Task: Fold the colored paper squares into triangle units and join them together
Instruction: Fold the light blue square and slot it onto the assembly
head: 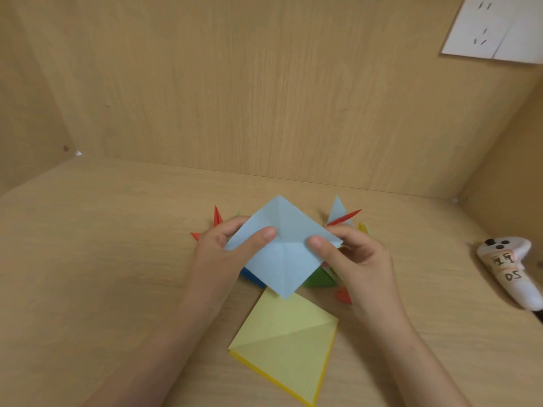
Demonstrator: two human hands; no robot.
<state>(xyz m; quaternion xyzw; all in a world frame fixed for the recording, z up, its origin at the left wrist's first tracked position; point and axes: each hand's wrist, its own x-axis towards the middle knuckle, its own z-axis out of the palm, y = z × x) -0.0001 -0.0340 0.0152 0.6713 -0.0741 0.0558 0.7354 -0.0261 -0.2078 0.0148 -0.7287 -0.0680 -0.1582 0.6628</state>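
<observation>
**Over the desk [88,259], a light blue square [282,259] is pinched by both hands**

Across the lower frame the wooden desk is seen, closed in by wooden panels. Near its front edge, stacked yellow squares [288,345] are laid flat, the top one creased along a diagonal. Just beyond them the creased light blue square is held like a diamond. Its left side is pinched by the left hand [223,251] and its right side by the right hand [358,254], thumbs on top. A white controller [511,268] is laid at the right. Folded units [318,279] in red, green and blue are partly hidden beneath the held sheet.
</observation>
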